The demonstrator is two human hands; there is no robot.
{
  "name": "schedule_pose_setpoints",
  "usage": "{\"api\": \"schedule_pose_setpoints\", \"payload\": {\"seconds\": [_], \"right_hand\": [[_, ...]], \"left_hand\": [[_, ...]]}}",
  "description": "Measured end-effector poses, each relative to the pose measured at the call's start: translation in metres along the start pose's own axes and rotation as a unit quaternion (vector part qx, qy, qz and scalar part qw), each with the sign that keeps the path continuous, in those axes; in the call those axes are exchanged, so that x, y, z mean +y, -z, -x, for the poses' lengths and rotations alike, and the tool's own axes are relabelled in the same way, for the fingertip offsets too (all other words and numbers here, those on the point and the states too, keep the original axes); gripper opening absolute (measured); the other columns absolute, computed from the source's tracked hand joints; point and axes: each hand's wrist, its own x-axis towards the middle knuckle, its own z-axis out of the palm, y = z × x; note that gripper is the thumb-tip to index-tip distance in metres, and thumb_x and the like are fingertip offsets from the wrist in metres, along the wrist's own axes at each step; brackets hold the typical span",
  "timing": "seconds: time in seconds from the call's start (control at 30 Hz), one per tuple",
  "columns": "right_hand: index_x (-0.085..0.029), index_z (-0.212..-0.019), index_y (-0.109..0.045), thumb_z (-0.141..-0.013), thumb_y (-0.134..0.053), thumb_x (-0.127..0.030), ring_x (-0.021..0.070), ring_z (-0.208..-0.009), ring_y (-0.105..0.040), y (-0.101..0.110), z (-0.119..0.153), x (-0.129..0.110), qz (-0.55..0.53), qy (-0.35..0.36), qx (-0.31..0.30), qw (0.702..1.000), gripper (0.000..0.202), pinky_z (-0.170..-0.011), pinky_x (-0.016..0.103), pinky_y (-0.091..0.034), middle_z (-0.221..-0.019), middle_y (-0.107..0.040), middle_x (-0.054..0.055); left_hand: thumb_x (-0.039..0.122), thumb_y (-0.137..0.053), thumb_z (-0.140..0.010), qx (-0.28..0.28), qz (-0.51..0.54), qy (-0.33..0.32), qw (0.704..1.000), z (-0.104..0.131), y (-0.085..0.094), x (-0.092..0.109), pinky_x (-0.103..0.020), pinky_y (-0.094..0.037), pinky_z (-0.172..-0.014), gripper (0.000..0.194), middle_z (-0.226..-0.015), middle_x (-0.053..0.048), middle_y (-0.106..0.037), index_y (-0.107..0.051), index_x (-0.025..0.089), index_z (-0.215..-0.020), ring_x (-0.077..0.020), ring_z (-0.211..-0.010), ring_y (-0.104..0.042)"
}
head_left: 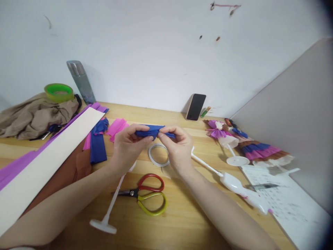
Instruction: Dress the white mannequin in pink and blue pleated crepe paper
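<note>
Both hands pinch a gathered piece of blue crepe paper (154, 131) above the middle of the table. My left hand (130, 147) grips its left part between thumb and fingers. My right hand (179, 146) holds the right part, its thumb near the centre folds. Just below the hands lies a roll of white tape (151, 158). Scissors (132, 193) with one red and one yellow handle rest nearer, across or beside a thin white stick that ends in a round base (103, 226).
Crepe paper strips (53, 158) and a cloth (39, 116) with green tape (59, 92) lie left. A bottle (83, 85) and phone (196, 107) stand by the wall. Right are a white tool (239, 189), paper figures (218, 130) and a written sheet (288, 205).
</note>
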Motion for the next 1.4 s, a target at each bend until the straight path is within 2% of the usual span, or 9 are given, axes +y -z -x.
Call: {"api": "schedule_pose_setpoints", "payload": {"seconds": [0.33, 0.57, 0.73, 0.87, 1.0, 1.13, 1.23, 1.4], "right_hand": [[-0.020, -0.072, -0.067, -0.071, -0.070, -0.017, 0.0157, -0.074, -0.064, -0.001, 0.003, -0.001, 0.028, 0.051, 0.014, 0.998, 0.004, -0.071, 0.030, -0.052, -0.075, -0.069, -0.001], [-0.021, -0.071, -0.067, -0.071, -0.070, -0.017, 0.0156, -0.073, -0.064, -0.002, 0.004, -0.001, 0.034, 0.056, 0.018, 0.998, 0.004, -0.070, 0.030, -0.052, -0.074, -0.067, -0.001], [-0.021, -0.071, -0.066, -0.071, -0.070, -0.019, 0.0163, -0.074, -0.064, -0.002, 0.004, 0.000, 0.024, 0.046, 0.014, 0.999, 0.004, -0.072, 0.031, -0.052, -0.075, -0.068, 0.000], [-0.021, -0.071, -0.067, -0.070, -0.072, -0.020, 0.0152, -0.070, -0.062, 0.000, 0.001, -0.001, 0.007, 0.018, 0.015, 1.000, 0.006, -0.071, 0.031, -0.051, -0.072, -0.067, -0.001], [-0.021, -0.070, -0.067, -0.066, -0.074, -0.022, 0.0135, -0.062, -0.059, 0.003, -0.005, 0.000, -0.042, -0.040, 0.020, 0.998, 0.008, -0.066, 0.030, -0.049, -0.067, -0.066, -0.003], [-0.020, -0.068, -0.066, -0.062, -0.075, -0.024, 0.0125, -0.057, -0.057, 0.003, -0.008, 0.002, -0.073, -0.087, 0.022, 0.993, 0.012, -0.062, 0.030, -0.046, -0.064, -0.064, -0.004], [-0.020, -0.068, -0.065, -0.061, -0.075, -0.024, 0.0115, -0.055, -0.055, 0.002, -0.008, 0.002, -0.082, -0.107, 0.025, 0.991, 0.013, -0.060, 0.029, -0.045, -0.062, -0.063, -0.004], [-0.020, -0.069, -0.066, -0.059, -0.076, -0.024, 0.0113, -0.055, -0.056, 0.000, -0.007, 0.000, -0.103, -0.117, 0.024, 0.988, 0.015, -0.059, 0.028, -0.045, -0.061, -0.063, -0.005]], "left_hand": [[0.019, -0.082, -0.065, 0.006, -0.067, -0.025, 0.997, 0.003, 0.003, -0.003, -0.022, -0.052, -0.058, 0.021, -0.070, 0.002, -0.069, -0.068, 0.018, -0.081, -0.0113, -0.061, -0.064], [0.015, -0.079, -0.067, -0.001, 0.020, -0.002, 1.000, 0.004, -0.002, 0.001, -0.022, -0.057, -0.062, 0.017, -0.068, 0.003, -0.072, -0.067, 0.017, -0.080, -0.0127, -0.059, -0.071], [0.015, -0.079, -0.067, 0.003, 0.036, 0.023, 0.999, 0.002, -0.002, 0.005, -0.024, -0.059, -0.063, 0.016, -0.070, 0.000, -0.075, -0.072, 0.015, -0.081, -0.0144, -0.060, -0.073], [0.009, -0.082, -0.061, -0.050, 0.074, 0.038, 0.995, -0.002, 0.002, 0.010, -0.028, -0.060, -0.076, 0.032, -0.083, -0.002, -0.080, -0.074, 0.016, -0.092, -0.0171, -0.073, -0.075], [0.006, -0.067, -0.069, -0.118, 0.125, 0.084, 0.982, -0.008, 0.011, 0.015, -0.033, -0.061, -0.074, 0.039, -0.081, -0.004, -0.080, -0.071, 0.017, -0.106, -0.0212, -0.074, -0.077], [0.016, -0.065, -0.072, -0.154, 0.153, 0.104, 0.971, -0.015, 0.019, 0.014, -0.039, -0.061, -0.074, 0.032, -0.078, -0.007, -0.080, -0.072, 0.015, -0.103, -0.0265, -0.075, -0.077], [0.027, -0.073, -0.077, -0.161, 0.124, 0.090, 0.975, -0.016, 0.019, 0.013, -0.039, -0.061, -0.074, 0.027, -0.079, -0.009, -0.080, -0.073, 0.014, -0.101, -0.0268, -0.076, -0.077], [0.034, -0.081, -0.073, -0.121, 0.098, 0.093, 0.983, -0.016, 0.015, 0.017, -0.036, -0.062, -0.069, 0.027, -0.069, -0.006, -0.078, -0.074, 0.015, -0.090, -0.0234, -0.065, -0.076]]}}
